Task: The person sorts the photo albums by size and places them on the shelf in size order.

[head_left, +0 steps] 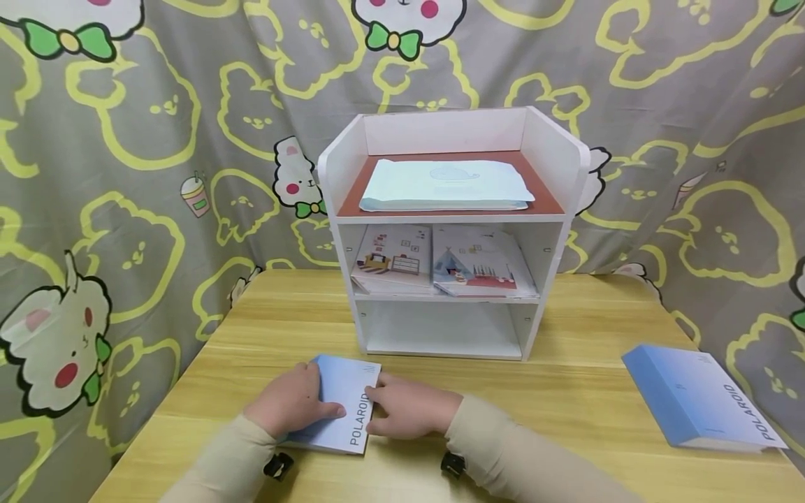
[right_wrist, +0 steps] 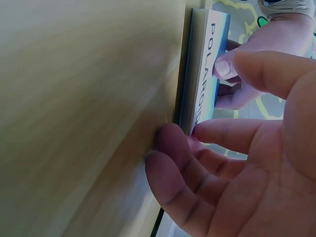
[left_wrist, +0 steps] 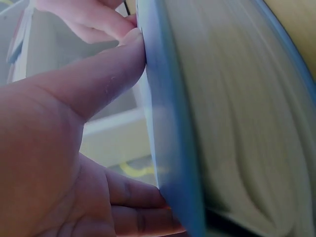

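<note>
A blue photo album (head_left: 352, 409) marked POLAROID lies on the table in front of the shelf. My left hand (head_left: 292, 398) holds its left side, the thumb across the cover and the fingers at the spine. In the left wrist view the album's loose page edges (left_wrist: 232, 113) show beside the blue cover, and part of the left fingers is hidden. My right hand (head_left: 411, 405) grips the album's opposite edge. The right wrist view shows curled fingers (right_wrist: 173, 182) close to the tabletop, with fingertips at the album's corner.
A white shelf unit (head_left: 443, 220) stands behind the album. A pale blue flat packet (head_left: 446, 185) lies on its top; two illustrated booklets (head_left: 396, 255) fill the middle level. Another POLAROID album (head_left: 698, 398) lies at the table's right edge. A patterned curtain (head_left: 144, 230) surrounds the table.
</note>
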The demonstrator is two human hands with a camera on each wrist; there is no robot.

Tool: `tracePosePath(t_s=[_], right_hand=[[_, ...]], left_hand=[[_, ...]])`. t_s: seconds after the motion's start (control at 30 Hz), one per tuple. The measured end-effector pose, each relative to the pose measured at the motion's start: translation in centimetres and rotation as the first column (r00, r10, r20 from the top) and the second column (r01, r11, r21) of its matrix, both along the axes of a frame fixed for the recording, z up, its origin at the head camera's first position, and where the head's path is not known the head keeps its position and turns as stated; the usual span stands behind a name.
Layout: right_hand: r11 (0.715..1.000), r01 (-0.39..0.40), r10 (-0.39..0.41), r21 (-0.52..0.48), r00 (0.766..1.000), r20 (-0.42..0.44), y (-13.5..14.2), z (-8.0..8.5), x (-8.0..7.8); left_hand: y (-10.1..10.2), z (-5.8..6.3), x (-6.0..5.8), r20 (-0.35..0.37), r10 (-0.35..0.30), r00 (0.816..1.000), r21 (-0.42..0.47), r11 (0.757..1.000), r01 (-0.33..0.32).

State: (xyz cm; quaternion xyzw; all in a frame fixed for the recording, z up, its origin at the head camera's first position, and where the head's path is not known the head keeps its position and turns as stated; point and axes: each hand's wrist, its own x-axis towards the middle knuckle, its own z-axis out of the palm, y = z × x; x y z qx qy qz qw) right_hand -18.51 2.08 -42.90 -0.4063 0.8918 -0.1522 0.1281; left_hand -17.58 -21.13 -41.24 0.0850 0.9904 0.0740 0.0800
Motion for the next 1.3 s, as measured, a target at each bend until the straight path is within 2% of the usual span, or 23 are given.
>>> tracePosePath(t_s=[0.3, 0.6, 0.93, 1.17, 1.3], right_hand=[[0.999, 0.053, -0.053, -0.002, 0.998, -0.028, 3.4, -0.3, 0.5], [0.996, 0.07, -0.07, -0.046, 0.998, 0.0, 6.7, -0.7, 0.5], [0.984, 0.147, -0.142, -0.1, 0.989, 0.051, 11.0, 0.5, 1.3], [0.977, 0.189, -0.185, -0.098, 0.982, 0.048, 13.3, 0.8, 1.6], [0.975, 0.205, -0.204, -0.085, 0.979, 0.02, 14.4, 0.7, 1.7]], left_hand=[[2.7, -0.2, 0.1, 0.0, -0.063, 0.998, 0.013, 0.998, 0.063], [5.6, -0.8, -0.1, -0.031, -0.145, 0.989, -0.047, 0.989, 0.143], [9.6, -0.9, -0.3, -0.067, -0.255, 0.965, -0.059, 0.966, 0.251], [12.0, -1.0, -0.3, -0.064, -0.278, 0.958, -0.086, 0.958, 0.272], [12.8, -1.3, -0.2, -0.042, -0.263, 0.964, -0.048, 0.964, 0.261]])
